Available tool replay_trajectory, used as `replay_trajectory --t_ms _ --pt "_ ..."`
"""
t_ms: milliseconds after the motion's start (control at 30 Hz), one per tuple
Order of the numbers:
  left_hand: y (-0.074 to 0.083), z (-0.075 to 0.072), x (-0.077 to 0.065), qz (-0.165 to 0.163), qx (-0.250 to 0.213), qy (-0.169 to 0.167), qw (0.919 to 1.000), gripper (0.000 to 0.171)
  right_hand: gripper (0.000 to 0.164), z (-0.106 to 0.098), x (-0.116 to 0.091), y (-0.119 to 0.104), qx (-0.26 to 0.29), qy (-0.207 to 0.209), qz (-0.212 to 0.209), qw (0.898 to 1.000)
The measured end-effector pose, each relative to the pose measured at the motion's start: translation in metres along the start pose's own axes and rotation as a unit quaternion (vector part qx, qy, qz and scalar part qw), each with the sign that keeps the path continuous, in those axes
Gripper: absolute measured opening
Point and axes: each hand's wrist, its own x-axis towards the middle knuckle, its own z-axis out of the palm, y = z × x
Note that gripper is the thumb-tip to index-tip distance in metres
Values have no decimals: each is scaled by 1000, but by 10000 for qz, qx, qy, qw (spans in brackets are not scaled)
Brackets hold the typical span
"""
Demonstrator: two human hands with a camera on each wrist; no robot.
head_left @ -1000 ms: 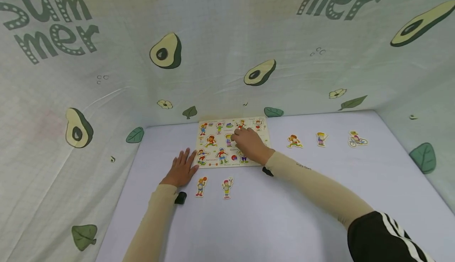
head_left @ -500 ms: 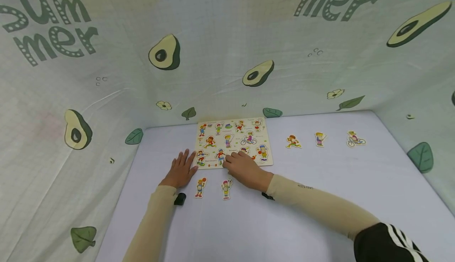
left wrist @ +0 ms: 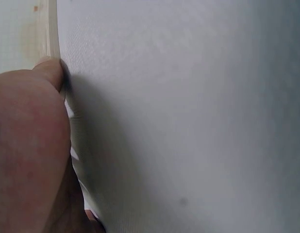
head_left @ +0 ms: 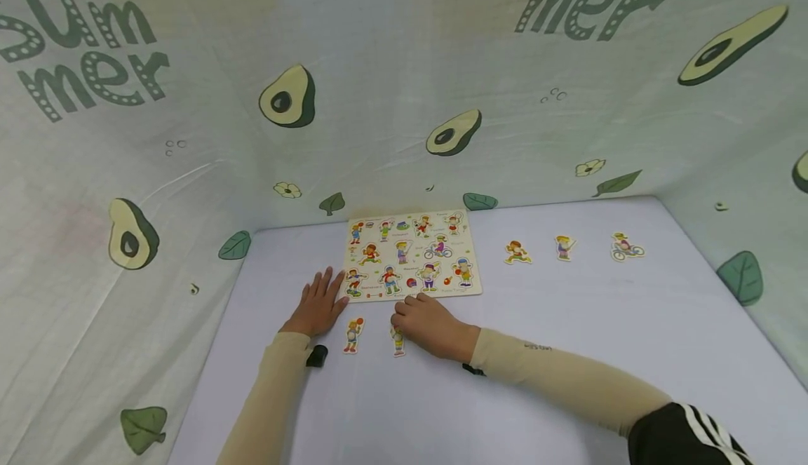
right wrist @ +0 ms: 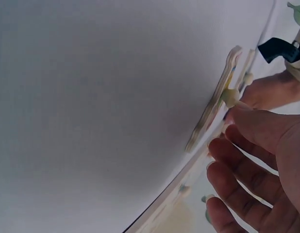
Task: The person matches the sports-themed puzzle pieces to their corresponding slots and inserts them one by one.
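A flat wooden puzzle board [head_left: 413, 256] printed with sporty children lies at the back of the table. My left hand [head_left: 318, 305] is spread on the table, its fingers at the board's left edge; in the left wrist view the thumb [left wrist: 49, 73] meets that edge. My right hand [head_left: 429, 325] is over the puzzle piece [head_left: 398, 347] of a child in green and yellow, in front of the board. The right wrist view shows that piece lying on the table, its small round knob [right wrist: 231, 97] right at the thumb tip, the other fingers loosely bent.
Another piece, a child with a ball [head_left: 353, 337], lies left of the right hand. To the board's right lie a runner piece [head_left: 517, 252], a fencer piece [head_left: 564, 248] and a cyclist piece [head_left: 627, 247]. A printed curtain [head_left: 379, 65] hangs behind the table.
My right hand has moved from over the middle of the board toward me and slightly left, down to the green-and-yellow piece. The left hand stays at the board's edge.
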Motion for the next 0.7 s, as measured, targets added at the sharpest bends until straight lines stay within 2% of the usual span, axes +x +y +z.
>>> replay_trajectory --t_ms 100,367,700 --pt "0 -1 0 21 12 -23 10000 70 12 1 0 -2 37 -76 9 10000" --pt "12 -10 -8 -22 48 -73 10000 68 12 3 -2 -6 -15 97 13 10000" --pt "12 -9 -8 -84 38 -119 9999 69 13 6 0 -12 -27 130 37 9999"
